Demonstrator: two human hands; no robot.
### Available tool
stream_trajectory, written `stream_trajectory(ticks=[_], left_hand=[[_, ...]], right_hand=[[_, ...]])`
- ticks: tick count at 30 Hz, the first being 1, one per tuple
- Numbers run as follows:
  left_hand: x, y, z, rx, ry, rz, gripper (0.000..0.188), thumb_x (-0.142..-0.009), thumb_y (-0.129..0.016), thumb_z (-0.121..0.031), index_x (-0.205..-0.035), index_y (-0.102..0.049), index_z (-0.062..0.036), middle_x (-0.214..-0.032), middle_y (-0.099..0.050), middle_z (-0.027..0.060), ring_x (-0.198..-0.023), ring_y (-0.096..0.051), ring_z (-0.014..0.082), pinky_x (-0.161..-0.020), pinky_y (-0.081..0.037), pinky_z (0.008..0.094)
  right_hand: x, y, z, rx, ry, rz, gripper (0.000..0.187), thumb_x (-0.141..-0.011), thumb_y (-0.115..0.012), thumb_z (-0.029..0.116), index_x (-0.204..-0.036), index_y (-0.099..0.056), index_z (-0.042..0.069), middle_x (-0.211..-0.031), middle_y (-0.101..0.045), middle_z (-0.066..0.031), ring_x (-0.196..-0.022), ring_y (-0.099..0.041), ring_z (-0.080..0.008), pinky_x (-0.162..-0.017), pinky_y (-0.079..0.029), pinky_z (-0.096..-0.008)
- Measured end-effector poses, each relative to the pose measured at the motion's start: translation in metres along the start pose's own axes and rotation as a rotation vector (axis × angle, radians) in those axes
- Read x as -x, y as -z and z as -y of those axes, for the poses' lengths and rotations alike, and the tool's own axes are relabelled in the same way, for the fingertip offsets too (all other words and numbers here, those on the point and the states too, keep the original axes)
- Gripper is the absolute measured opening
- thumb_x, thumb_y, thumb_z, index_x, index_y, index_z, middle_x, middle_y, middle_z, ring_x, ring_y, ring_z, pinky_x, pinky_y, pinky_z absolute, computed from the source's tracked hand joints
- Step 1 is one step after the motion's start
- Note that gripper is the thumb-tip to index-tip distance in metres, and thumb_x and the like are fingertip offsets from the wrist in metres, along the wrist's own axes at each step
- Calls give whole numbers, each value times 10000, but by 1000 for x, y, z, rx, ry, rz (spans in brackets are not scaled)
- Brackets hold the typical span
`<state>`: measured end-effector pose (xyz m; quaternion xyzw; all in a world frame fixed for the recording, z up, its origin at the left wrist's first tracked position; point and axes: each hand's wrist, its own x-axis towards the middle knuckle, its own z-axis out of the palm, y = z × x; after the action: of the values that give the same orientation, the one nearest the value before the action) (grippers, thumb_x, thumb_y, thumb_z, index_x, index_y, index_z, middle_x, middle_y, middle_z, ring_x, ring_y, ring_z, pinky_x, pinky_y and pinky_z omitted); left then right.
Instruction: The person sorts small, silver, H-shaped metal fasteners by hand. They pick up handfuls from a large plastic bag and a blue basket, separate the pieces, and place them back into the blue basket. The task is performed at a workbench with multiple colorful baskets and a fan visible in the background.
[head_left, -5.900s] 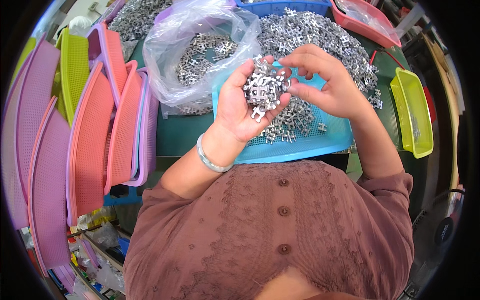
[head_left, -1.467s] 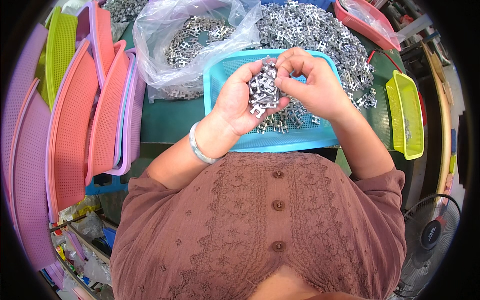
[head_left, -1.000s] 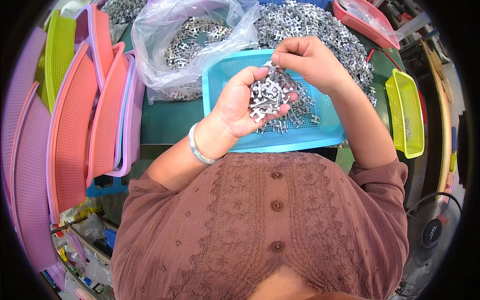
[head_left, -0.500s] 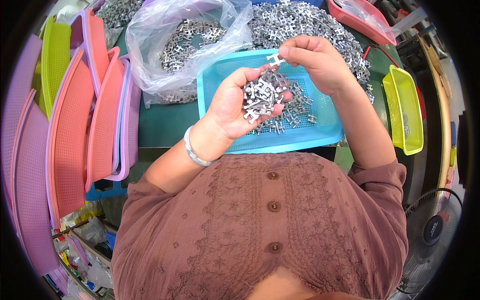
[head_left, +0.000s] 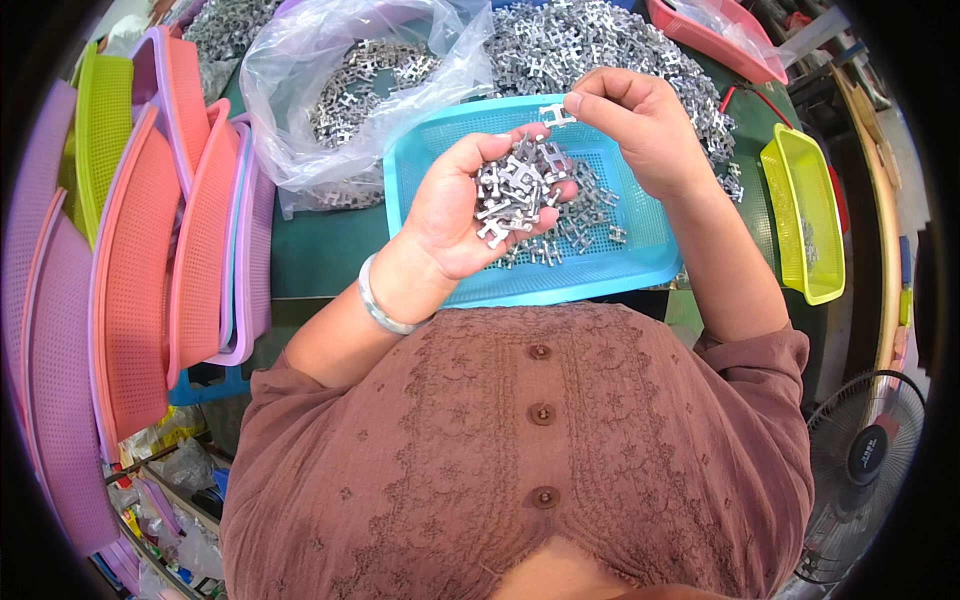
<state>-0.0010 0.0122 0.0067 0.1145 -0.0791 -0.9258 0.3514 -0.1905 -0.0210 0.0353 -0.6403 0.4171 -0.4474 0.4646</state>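
My left hand [head_left: 440, 220], with a pale bangle on its wrist, is cupped palm up under a heap of small metal H-shaped parts [head_left: 512, 190]. Between thumb and forefinger, my right hand [head_left: 645, 130] pinches a single H-shaped metal part [head_left: 557, 115], held just beyond the left fingertips. Both hands are above a light blue perforated basket [head_left: 540, 292]. More loose metal parts [head_left: 585, 222] lie on its floor, partly hidden by my left hand.
Beyond the basket spreads a large pile of metal parts [head_left: 590, 50]. A clear plastic bag [head_left: 285, 130] with similar parts sits left of it. Stacked coloured baskets [head_left: 135, 290] crowd the left side. At right are a yellow-green basket [head_left: 815, 270] and a fan [head_left: 865, 470].
The pinched part has turned slightly and sits more level, while both hands keep their grips. The whole view has shifted a little.
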Motion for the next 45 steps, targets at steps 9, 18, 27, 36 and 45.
stream_trajectory(ticks=[9, 18, 27, 36, 45], left_hand=[[1, -2, 0, 4, 11, 4, 351, -875, -377, -208, -1173, -427, -29, -1057, -526, 226, -963, -543, 382, -639, -563, 430], [1, -10, 1, -15, -6, -68, 312, -866, -387, -202, -1125, -437, -35, -990, -544, 220, -863, -585, 356, -591, -564, 413], [1, -2, 0, 29, -13, 11, 363, -858, -416, -198, -1181, -409, -31, -1046, -535, 189, -934, -556, 371, -646, -563, 434], [0, 0, -1, 4, -9, 22, 356, -859, -414, -194, -1183, -406, -47, -1043, -540, 205, -950, -550, 372, -657, -561, 433], [-1, 1, -1, 9, 24, 66, 370, -864, -394, -203, -1203, -384, -53, -1062, -530, 220, -980, -530, 377, -669, -561, 426]], right_hand=[[3, 0, 3, -75, -52, -14, 148, -754, -616, 148, -767, -615, 1, -696, -565, 18, -639, -469, -48, -587, -377, -207], [4, 15, 8, 316, 33, -39, 140, -729, -609, 162, -766, -608, 26, -689, -556, 12, -627, -475, -59, -591, -382, -201], [13, 6, 21, 453, 227, 338, 158, -717, -660, 124, -818, -594, 24, -817, -544, -35, -810, -503, -130, -765, -377, -283], [17, 4, 17, 57, -71, 309, 93, -755, -595, 75, -735, -538, 4, -851, -528, -11, -777, -483, -77, -682, -383, -202], [8, 16, 12, 449, 262, 192, 165, -744, -599, 140, -804, -589, -14, -680, -565, -18, -611, -487, -68, -551, -385, -198]])
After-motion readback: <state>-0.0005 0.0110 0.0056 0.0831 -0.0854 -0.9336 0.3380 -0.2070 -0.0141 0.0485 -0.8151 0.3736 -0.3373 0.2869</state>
